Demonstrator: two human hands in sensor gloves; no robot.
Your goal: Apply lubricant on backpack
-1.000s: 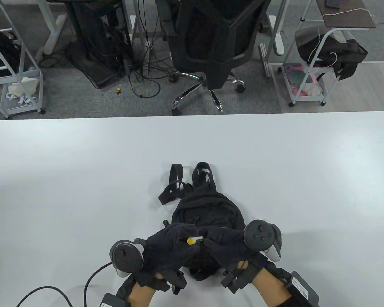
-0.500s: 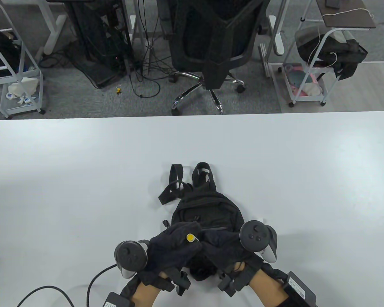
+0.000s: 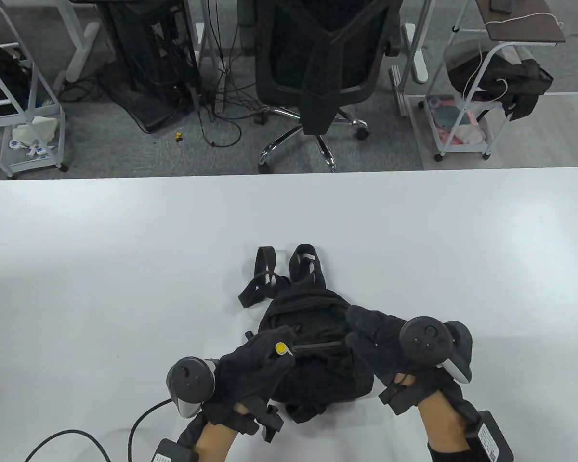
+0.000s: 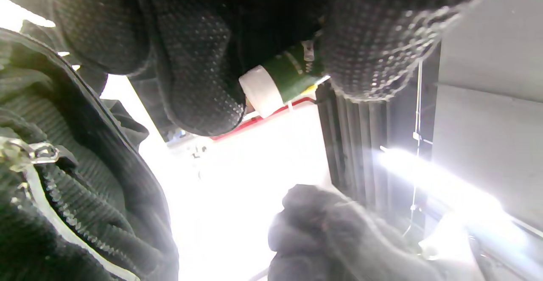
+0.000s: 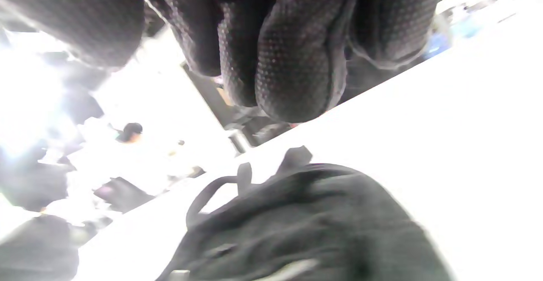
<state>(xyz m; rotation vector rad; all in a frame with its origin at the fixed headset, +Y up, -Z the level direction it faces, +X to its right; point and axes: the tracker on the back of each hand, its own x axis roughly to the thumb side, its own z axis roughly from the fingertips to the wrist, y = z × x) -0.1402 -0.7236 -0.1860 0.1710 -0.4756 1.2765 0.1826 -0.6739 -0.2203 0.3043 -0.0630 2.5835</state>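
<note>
We note the black backpack lying flat on the white table, near the 6 o'clock edge, its straps fanned toward 12 o'clock. In the left wrist view a zipper track with a metal pull runs down its side.

Our left hand sits at the pack's 8 o'clock corner, fingers curled round a small lubricant tube: dark green body, white collar, with a yellow end facing up in the table view. We cannot tell whether a cap is on.

Our right hand is at the pack's 3 o'clock side. Its fingers hang together with nothing between them; whether they touch the fabric we cannot tell.

Risks, as we judge them:
- The pack is soft and light. If our right hand does not pin it, pressing the tube along the zipper may drag the fabric and smear lubricant off the teeth.
- Too hard a squeeze could flood the cloth.
- A one-handed grip on so small a tube may slip.
</note>
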